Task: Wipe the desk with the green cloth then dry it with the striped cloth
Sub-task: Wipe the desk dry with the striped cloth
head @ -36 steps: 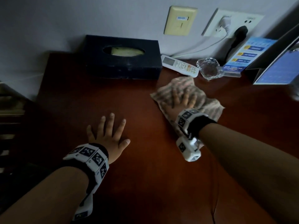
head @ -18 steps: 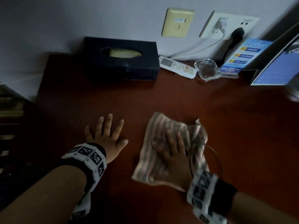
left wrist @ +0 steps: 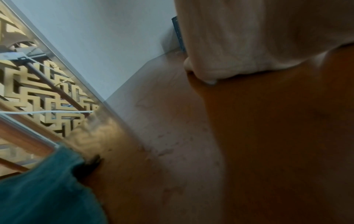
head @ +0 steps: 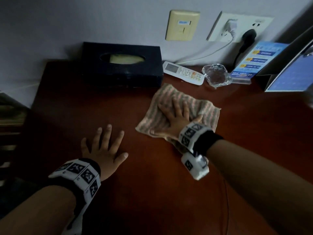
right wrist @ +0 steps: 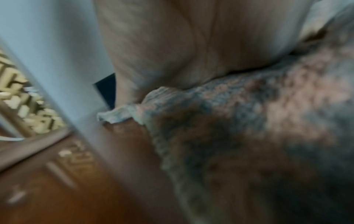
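Drying step — right hand, fingers spread, presses the striped cloth flat mid-bench near the tissue box; left hand splayed, braced — next, probably sweep the unwiped areas.

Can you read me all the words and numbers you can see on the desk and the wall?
None can be read.
Blue leaflet: printed lines, too blurred.
Remote control: buttons and screen, too small.
Yellow wall plate: small blue label, too blurred.
Blue panel at right: unreadable.
Wrist bands carry only black-and-white square codes.
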